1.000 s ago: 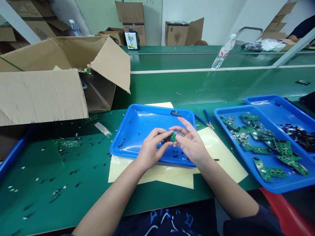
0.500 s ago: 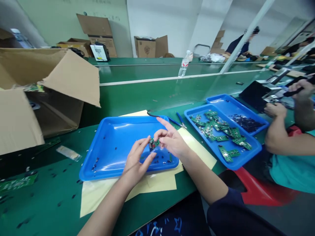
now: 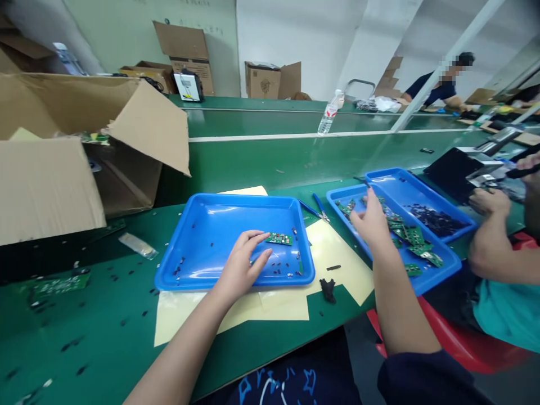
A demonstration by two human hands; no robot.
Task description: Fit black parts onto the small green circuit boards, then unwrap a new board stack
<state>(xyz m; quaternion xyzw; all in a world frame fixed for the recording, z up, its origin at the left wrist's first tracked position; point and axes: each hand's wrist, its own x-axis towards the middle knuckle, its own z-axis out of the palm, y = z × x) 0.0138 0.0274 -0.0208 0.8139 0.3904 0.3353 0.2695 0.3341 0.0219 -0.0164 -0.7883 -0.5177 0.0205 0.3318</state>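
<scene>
My left hand (image 3: 241,265) lies open over the middle blue tray (image 3: 202,225). Its index fingertip is at the edge of a small green circuit board (image 3: 279,239) that lies flat in the tray. Small black bits are scattered on the tray floor near it. My right hand (image 3: 371,223) reaches over the right blue tray (image 3: 439,273), fingers loosely apart above a heap of green circuit boards (image 3: 411,236). I see nothing held in it.
A large open cardboard box (image 3: 54,163) stands at the left. Blue-handled pliers (image 3: 319,207) lie between the trays, and a black scrap (image 3: 328,289) sits by the yellow paper (image 3: 278,306). A further blue tray (image 3: 405,185) holds black parts. A co-worker's arm (image 3: 491,247) works at the right. Beyond stands a water bottle (image 3: 331,114).
Both hands held the small board a second ago; it now lies in the middle tray. My right hand has moved right to the tray of boards. The view has turned right.
</scene>
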